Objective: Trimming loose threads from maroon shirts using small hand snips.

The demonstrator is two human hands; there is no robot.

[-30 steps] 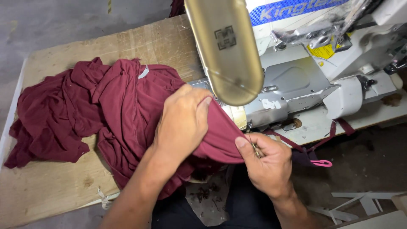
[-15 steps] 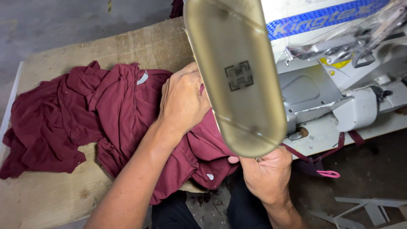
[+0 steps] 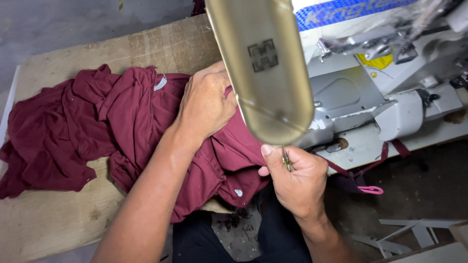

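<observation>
Your left hand (image 3: 207, 104) flat, pressing maroon garment (image 3: 122, 117) beside sewing machine (image 3: 360, 97); your right hand (image 3: 297, 178) pinching small metal snips (image 3: 286, 158).

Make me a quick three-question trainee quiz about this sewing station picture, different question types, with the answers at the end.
1. True or false: the left hand rests on the maroon garment.
2. Multiple choice: the right hand pinches A) a small metal tool, B) a spool, C) a ruler.
3. Fill in: the garment lies on a ____ table beside the sewing machine.

Key: 1 true. 2 A. 3 wooden.
</observation>
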